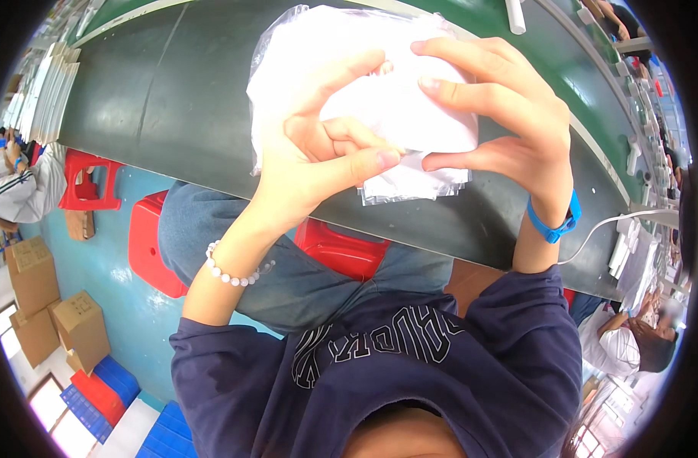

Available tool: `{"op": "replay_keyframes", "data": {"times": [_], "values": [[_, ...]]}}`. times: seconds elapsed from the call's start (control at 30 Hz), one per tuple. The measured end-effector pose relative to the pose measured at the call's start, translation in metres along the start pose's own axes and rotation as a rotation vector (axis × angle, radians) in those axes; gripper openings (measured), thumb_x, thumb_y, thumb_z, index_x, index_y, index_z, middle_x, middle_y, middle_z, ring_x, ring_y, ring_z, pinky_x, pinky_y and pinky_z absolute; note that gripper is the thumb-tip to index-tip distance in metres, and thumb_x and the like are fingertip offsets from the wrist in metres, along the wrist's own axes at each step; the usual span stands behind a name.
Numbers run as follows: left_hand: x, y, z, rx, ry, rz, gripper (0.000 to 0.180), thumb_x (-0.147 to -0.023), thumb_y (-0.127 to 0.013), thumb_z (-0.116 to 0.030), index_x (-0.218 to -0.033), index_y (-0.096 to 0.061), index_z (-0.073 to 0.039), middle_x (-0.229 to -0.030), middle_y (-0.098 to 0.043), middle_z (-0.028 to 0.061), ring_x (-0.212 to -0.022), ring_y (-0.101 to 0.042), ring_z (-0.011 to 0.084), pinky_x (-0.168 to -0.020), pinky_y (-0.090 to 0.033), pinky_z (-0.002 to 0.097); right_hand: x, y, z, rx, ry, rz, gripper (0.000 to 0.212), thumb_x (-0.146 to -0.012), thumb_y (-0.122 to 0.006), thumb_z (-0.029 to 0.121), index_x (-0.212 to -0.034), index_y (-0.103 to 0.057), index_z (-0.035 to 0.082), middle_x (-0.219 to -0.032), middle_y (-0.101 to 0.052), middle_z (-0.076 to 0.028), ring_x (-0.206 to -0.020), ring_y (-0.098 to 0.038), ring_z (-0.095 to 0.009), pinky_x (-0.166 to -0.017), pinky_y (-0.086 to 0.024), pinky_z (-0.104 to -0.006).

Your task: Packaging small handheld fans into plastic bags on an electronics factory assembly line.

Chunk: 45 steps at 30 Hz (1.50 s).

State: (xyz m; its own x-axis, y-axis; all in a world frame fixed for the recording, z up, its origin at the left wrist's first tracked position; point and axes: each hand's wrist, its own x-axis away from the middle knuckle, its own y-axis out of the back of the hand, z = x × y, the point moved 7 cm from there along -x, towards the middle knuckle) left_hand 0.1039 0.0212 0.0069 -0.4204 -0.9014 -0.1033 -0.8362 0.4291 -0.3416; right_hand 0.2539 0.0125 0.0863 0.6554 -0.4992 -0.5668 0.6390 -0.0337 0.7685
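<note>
A bright white piece (433, 126) with a curved edge is held up between my hands; glare washes out its surface, so I cannot tell its kind. My left hand (307, 153) pinches near its lower edge, thumb tip against the fingers. On the other side, my right hand (509, 114) grips it with two fingers over the top and the thumb below. Beneath my hands lies a large clear plastic bag (266, 53) with white contents. Clear plastic edges of a small stack of bags (418, 189) stick out toward me.
The dark green worktable (189, 84) runs across in front of me. White strips (48, 99) stand stacked at its left end. A white cable (604, 223) lies at right. Red stools (154, 244), cardboard boxes (82, 328) and other seated people (28, 183) are around.
</note>
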Motion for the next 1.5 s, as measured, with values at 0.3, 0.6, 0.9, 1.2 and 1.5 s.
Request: {"op": "replay_keyframes", "data": {"times": [0.3, 0.6, 0.9, 1.2, 1.5], "values": [[-0.001, -0.004, 0.004, 0.011, -0.114, 0.12, 0.071, -0.075, -0.067, 0.014, -0.139, -0.04, 0.004, -0.14, -0.045, 0.0151, -0.085, -0.068, 0.015, -0.065, -0.053, 0.021, 0.003, -0.017, 0.012, 0.073, -0.007, 0.03, 0.057, -0.053, -0.087, 0.018, -0.105, -0.066, 0.005, -0.115, -0.061, -0.016, -0.093, -0.06, -0.029, -0.075, -0.05, -0.0331], [-0.004, 0.0, -0.005, 0.04, -0.068, 0.099, 0.075, -0.07, -0.065, 0.016, -0.139, -0.037, 0.01, -0.138, -0.047, 0.0183, -0.075, -0.059, 0.0102, -0.072, -0.054, 0.0253, -0.004, -0.015, 0.007, 0.1, -0.063, -0.022, 0.051, -0.048, -0.089, 0.027, -0.081, -0.056, 0.007, -0.101, -0.055, -0.01, -0.099, -0.058, -0.033, -0.083, -0.048, -0.0399], [-0.006, 0.018, -0.021, 0.536, -0.26, 0.235, 0.07, -0.071, -0.066, 0.013, -0.137, -0.046, 0.001, -0.129, -0.052, 0.0118, -0.075, -0.053, 0.0113, -0.064, -0.047, 0.0239, -0.003, -0.02, 0.008, -0.026, -0.16, 0.184, 0.042, -0.06, -0.085, 0.014, -0.086, -0.053, 0.007, -0.116, -0.056, -0.017, -0.096, -0.056, -0.032, -0.084, -0.046, -0.0373], [-0.009, 0.002, 0.024, -0.395, -0.183, 0.067, 0.039, -0.08, -0.061, 0.004, -0.118, -0.056, -0.006, -0.124, -0.054, 0.0075, -0.093, -0.059, 0.0141, -0.069, -0.048, 0.0261, 0.001, 0.05, -0.094, -0.238, -0.322, -0.254, 0.036, -0.09, -0.064, 0.02, -0.121, -0.06, 0.003, -0.121, -0.059, -0.006, -0.109, -0.054, -0.016, -0.093, -0.042, -0.0301], [0.022, -0.041, 0.059, -1.236, -0.425, 0.6, 0.051, -0.071, -0.076, -0.024, -0.116, -0.059, -0.009, -0.127, -0.055, 0.0099, -0.116, -0.053, 0.0247, -0.09, -0.041, 0.0366, 0.004, 0.036, -0.328, -0.047, -0.846, -0.523, 0.039, -0.097, -0.054, 0.035, -0.112, -0.066, 0.001, -0.092, -0.067, -0.003, -0.084, -0.062, -0.011, -0.064, -0.052, -0.0261]]}}
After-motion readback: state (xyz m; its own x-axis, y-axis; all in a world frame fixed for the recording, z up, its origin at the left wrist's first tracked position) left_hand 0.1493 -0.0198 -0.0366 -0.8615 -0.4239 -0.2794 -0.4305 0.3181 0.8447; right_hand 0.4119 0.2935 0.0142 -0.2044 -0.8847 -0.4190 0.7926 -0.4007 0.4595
